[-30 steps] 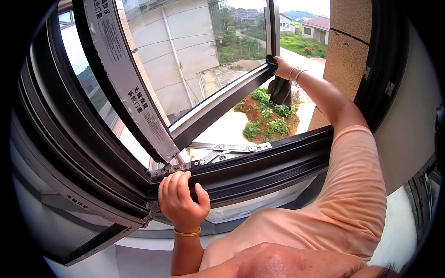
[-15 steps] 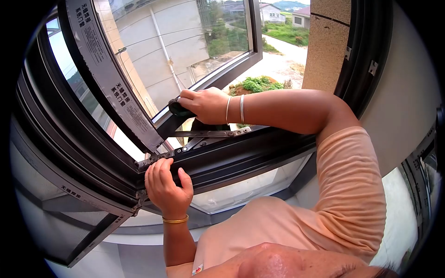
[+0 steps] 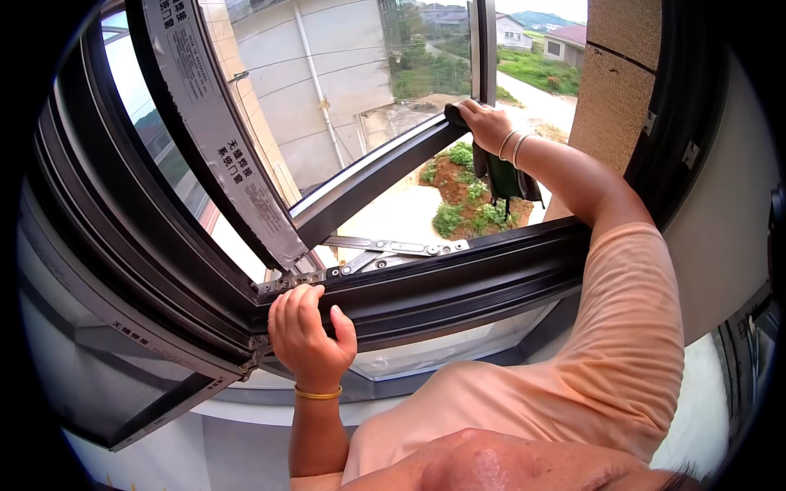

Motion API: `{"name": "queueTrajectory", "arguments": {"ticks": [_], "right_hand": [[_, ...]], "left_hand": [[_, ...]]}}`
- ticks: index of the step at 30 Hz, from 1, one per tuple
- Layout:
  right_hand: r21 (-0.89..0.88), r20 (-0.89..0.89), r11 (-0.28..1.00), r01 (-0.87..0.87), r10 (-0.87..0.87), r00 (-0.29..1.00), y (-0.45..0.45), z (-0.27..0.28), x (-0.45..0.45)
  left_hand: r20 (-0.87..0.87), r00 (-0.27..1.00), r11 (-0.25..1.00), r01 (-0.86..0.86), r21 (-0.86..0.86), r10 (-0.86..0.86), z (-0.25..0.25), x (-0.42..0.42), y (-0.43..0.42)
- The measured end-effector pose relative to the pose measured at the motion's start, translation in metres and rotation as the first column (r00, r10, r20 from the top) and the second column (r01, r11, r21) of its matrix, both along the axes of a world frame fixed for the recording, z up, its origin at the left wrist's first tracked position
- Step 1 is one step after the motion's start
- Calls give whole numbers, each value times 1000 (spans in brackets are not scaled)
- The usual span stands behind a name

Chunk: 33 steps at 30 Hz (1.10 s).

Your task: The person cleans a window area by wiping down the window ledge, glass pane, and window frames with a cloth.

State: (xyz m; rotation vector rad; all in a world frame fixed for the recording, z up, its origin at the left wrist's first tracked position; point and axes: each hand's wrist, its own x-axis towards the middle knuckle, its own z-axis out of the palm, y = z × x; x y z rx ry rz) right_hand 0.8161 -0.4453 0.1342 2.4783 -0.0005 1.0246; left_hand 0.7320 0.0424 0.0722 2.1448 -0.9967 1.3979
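My right hand (image 3: 486, 129) is closed around a dark cloth (image 3: 512, 180) at the lower rail of the open window sash (image 3: 385, 168), near its outer corner. Part of the cloth presses against the rail while its loose end hangs below my wrist. My left hand (image 3: 311, 337) grips the black window frame (image 3: 458, 282) near its lower left corner, fingers curled over the edge and thumb apart. Just beyond those fingers, a metal friction hinge (image 3: 393, 247) links frame and sash.
A strip of printed protective film (image 3: 237, 168) covers the upright at the left. Below left is a screen panel (image 3: 131, 385). Outside are a pale wall with a pipe (image 3: 315, 74), green plants (image 3: 450, 219) and a stone-faced pillar (image 3: 614, 106).
My right hand has slid the cloth along the sash rail, away from the hinge end toward the outer corner. My left hand stays on the frame; the view has shifted slightly.
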Motion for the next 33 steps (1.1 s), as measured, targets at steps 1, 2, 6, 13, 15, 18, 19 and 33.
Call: {"name": "queueTrajectory", "arguments": {"ticks": [1,2,6,13,15,18,19,33], "right_hand": [[20,-24,998,66,-65,998,-9,3,-1],[0,-38,993,121,-121,992,-20,5,2],[-118,-157,939,323,-338,928,-50,18,10],[-16,-322,982,186,-181,929,9,33,5],[-7,-370,995,103,-98,924,69,43,-8],[-12,-421,993,-121,105,901,157,55,-22],[46,-459,983,-175,177,871,184,56,-20],[235,-386,816,-528,577,720,276,48,-45]], "left_hand": [[-2,1000,1000,2,3,-2,1,0,0],[-4,1000,1000,-6,-1,6,1,0,0],[-36,999,1000,13,-1,-13,-1,-1,1],[-54,998,999,24,-30,-26,-4,1,3],[-39,999,999,33,-36,-34,-4,2,3],[-34,998,998,48,-36,-49,-4,2,4],[-34,998,998,58,-36,-59,-5,2,5],[8,999,999,50,-19,-49,-10,5,7]]}}
